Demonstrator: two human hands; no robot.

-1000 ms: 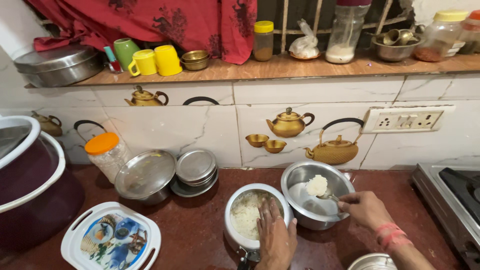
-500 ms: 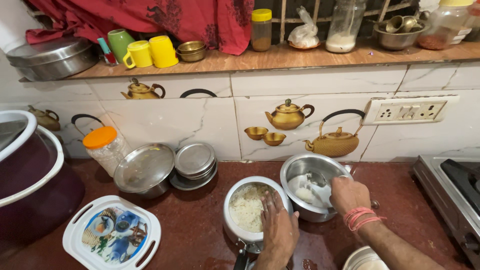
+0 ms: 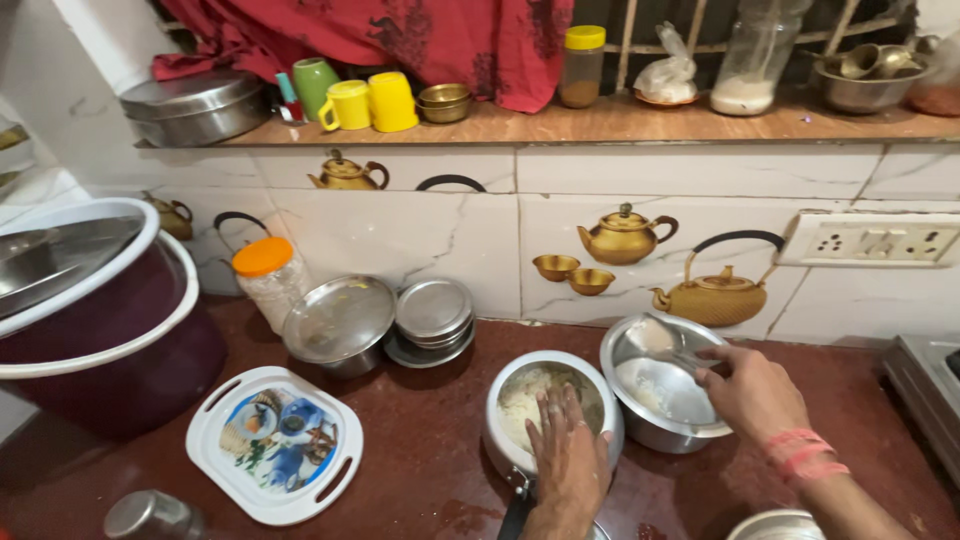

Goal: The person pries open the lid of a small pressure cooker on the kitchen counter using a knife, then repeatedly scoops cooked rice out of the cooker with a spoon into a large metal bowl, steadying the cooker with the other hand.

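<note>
My left hand point(image 3: 567, 462) rests on the near rim of a steel cooker pot point(image 3: 502, 426) holding cooked white rice point(image 3: 527, 400). My right hand point(image 3: 752, 392) grips a metal spoon point(image 3: 660, 340) whose bowl sits inside a steel bowl point(image 3: 628, 425) just right of the pot. That bowl has some rice point(image 3: 645, 392) in it. A pink thread band circles my right wrist.
A white patterned lid point(image 3: 272, 443) lies left of the pot. Steel lidded dishes point(image 3: 380, 325), an orange-capped jar point(image 3: 268, 280) and a large maroon container point(image 3: 110, 320) stand at the left. A shelf point(image 3: 600, 122) above carries cups, jars and bowls. A stove edge point(image 3: 925, 375) is at the right.
The view shifted left. My right hand moved the spoon from holding a lump of rice above the bowl down into the bowl, then to its far rim. My left hand stayed on the pot.
</note>
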